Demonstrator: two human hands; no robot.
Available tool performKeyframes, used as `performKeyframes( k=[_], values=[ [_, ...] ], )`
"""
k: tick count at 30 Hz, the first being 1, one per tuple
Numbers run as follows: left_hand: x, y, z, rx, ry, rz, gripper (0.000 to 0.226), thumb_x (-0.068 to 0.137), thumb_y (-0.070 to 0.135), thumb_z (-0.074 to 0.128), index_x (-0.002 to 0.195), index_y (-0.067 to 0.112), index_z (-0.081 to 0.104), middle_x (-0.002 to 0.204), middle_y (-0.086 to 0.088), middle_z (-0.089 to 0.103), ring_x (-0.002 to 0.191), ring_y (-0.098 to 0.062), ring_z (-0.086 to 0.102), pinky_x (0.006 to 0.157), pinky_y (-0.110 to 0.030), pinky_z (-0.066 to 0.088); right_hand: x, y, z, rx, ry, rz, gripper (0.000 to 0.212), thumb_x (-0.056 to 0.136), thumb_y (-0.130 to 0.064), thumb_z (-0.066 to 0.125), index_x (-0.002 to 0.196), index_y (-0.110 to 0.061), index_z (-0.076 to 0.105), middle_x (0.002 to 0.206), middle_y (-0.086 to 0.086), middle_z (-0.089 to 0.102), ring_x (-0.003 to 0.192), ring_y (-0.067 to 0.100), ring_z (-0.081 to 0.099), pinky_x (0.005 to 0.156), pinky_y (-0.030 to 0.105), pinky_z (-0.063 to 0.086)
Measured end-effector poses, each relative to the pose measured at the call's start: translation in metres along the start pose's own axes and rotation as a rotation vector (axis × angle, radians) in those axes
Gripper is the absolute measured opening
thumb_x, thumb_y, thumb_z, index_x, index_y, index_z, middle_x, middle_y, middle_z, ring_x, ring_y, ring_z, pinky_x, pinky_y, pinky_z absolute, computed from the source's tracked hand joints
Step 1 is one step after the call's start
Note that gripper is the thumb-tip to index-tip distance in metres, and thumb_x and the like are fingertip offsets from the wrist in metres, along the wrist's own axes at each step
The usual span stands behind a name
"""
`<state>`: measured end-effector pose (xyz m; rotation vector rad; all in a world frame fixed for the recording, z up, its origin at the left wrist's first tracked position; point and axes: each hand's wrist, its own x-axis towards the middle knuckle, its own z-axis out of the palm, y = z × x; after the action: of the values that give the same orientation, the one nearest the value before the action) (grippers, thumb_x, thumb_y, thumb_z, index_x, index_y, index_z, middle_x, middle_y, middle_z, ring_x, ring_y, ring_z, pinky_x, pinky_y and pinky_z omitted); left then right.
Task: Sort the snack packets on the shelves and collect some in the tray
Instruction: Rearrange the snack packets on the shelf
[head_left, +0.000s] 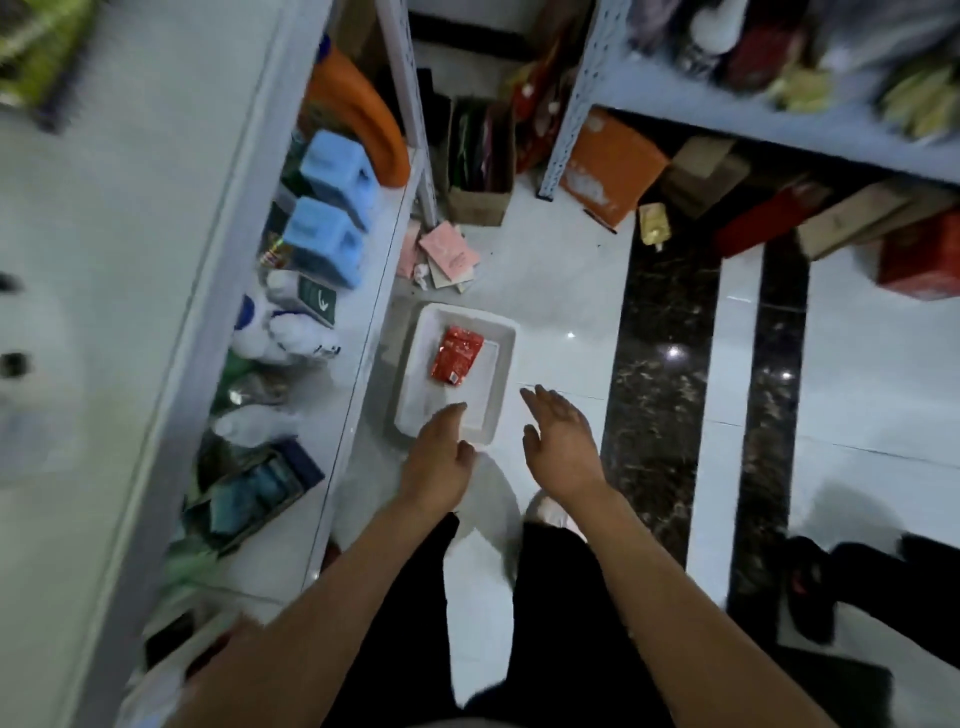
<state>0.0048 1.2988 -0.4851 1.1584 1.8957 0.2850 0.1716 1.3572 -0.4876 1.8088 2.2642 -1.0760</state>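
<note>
Both forearms enter from 6 o'clock, reaching down toward the floor. Left hand (439, 457) hangs over the near edge of the white tray (506, 338): fingers relaxed and loosely curved, grip released, nothing in it. From this angle I cannot tell whether it touches the rim. Right hand (563, 441) sits just beside the tray's near right corner, at 3 o'clock from the left hand, fingers straight and spread, grip released, also holding nothing.

Tray rests on the white tiled floor (561, 291), tight against the foot of the left shelf unit (208, 260). One red snack packet (456, 356) lies flat inside, toward the far half, label up, slightly rotated. Rest of the tray bottom is bare white.

At 12 o'clock from the tray: loose pink packets (447, 254) scattered on the floor, then an open cardboard box (480, 161) with dark packets standing in it. At 1 o'clock a small yellow pouch (653, 223) lies near an orange box (613, 161) under the right shelf unit (727, 93).

Left shelf, 9 to 11 o'clock: two blue boxes (332, 208), white bottles (291, 332), an orange item (358, 119) behind them. Contents are blurred, labels unreadable.

Dark marble strips (660, 338) run through the floor at 3 o'clock. Black trouser legs and a white shoe (545, 512) show below the hands.
</note>
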Motion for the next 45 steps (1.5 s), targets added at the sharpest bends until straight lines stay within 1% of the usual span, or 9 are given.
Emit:
performKeyframes(
  k=[4,7,11,14,19,24,30,37,45],
  values=[
    [-0.109,0.017,-0.020,0.050,0.150,0.077,0.052,0.093,0.011,0.049,0.144,0.013,0.041,0.141,-0.013,0.049,0.125,-0.032,0.051,0.104,-0.038,0.042,-0.083,-0.031,-0.024,0.098,0.108,-0.170,0.052,0.093,-0.013,0.055,0.144,-0.014,0.048,0.150,0.013,0.045,0.141,0.032,0.038,0.118,0.046,0.028],
    [-0.181,0.028,-0.015,0.085,0.352,0.132,0.051,0.089,0.013,0.047,0.140,0.005,0.046,0.141,-0.017,0.050,0.129,-0.032,0.049,0.107,-0.040,0.042,-0.133,-0.046,-0.032,0.139,0.135,-0.360,0.048,0.090,-0.013,0.058,0.138,-0.014,0.055,0.145,0.014,0.050,0.136,0.034,0.044,0.115,0.047,0.033],
    [-0.265,0.040,0.001,0.046,0.561,-0.017,0.055,0.091,0.016,0.045,0.145,0.011,0.039,0.151,-0.008,0.037,0.141,-0.023,0.034,0.113,-0.024,0.020,-0.187,-0.062,-0.047,0.074,0.143,-0.635,0.046,0.089,-0.012,0.063,0.134,-0.016,0.059,0.143,0.012,0.053,0.134,0.033,0.047,0.114,0.043,0.031],
    [-0.327,0.047,0.005,0.043,0.736,-0.045,0.059,0.088,0.023,0.038,0.146,0.014,0.039,0.153,-0.005,0.035,0.142,-0.022,0.032,0.116,-0.031,0.024,-0.230,-0.079,-0.053,0.074,0.154,-0.804,0.043,0.091,-0.015,0.060,0.133,-0.017,0.060,0.143,0.010,0.053,0.134,0.030,0.047,0.112,0.044,0.033],
    [-0.417,0.049,-0.015,0.027,1.007,-0.125,0.055,0.092,0.015,0.049,0.146,0.014,0.039,0.153,-0.003,0.036,0.142,-0.018,0.031,0.116,-0.033,0.027,-0.296,-0.128,-0.047,0.146,0.085,-1.031,0.044,0.096,-0.025,0.045,0.139,-0.020,0.053,0.147,0.004,0.049,0.140,0.021,0.039,0.116,0.041,0.030],
    [-0.504,0.026,-0.026,0.029,1.183,-0.208,0.058,0.089,0.022,0.044,0.147,0.019,0.037,0.154,0.001,0.034,0.143,-0.014,0.028,0.118,-0.034,0.025,-0.369,-0.188,-0.030,0.206,0.033,-1.239,0.044,0.092,-0.025,0.043,0.131,-0.014,0.059,0.136,0.009,0.059,0.129,0.030,0.053,0.110,0.040,0.030],
    [-0.615,-0.013,-0.032,0.088,1.388,-0.250,0.055,0.094,0.020,0.048,0.147,0.023,0.036,0.151,0.012,0.029,0.140,-0.002,0.020,0.115,-0.019,0.008,-0.464,-0.252,-0.001,0.212,0.033,-1.471,0.043,0.097,-0.025,0.040,0.138,-0.023,0.052,0.146,0.004,0.050,0.138,0.022,0.039,0.115,0.038,0.024],
    [-0.778,-0.077,-0.018,0.132,1.590,-0.263,0.053,0.092,0.018,0.049,0.145,0.019,0.041,0.152,0.002,0.038,0.141,-0.012,0.031,0.115,-0.031,0.027,-0.625,-0.320,0.043,0.242,0.012,-1.673,0.044,0.097,-0.021,0.042,0.139,-0.020,0.052,0.148,0.003,0.047,0.141,0.017,0.030,0.117,0.041,0.027],
    [-0.955,-0.134,-0.006,0.260,1.745,-0.327,0.051,0.090,0.015,0.048,0.142,0.013,0.045,0.149,-0.002,0.042,0.139,-0.015,0.035,0.115,-0.031,0.029,-0.804,-0.386,0.090,0.290,0.017,-1.859,0.044,0.096,-0.014,0.050,0.139,-0.020,0.053,0.148,0.003,0.048,0.141,0.022,0.036,0.115,0.038,0.028]
  ],
)
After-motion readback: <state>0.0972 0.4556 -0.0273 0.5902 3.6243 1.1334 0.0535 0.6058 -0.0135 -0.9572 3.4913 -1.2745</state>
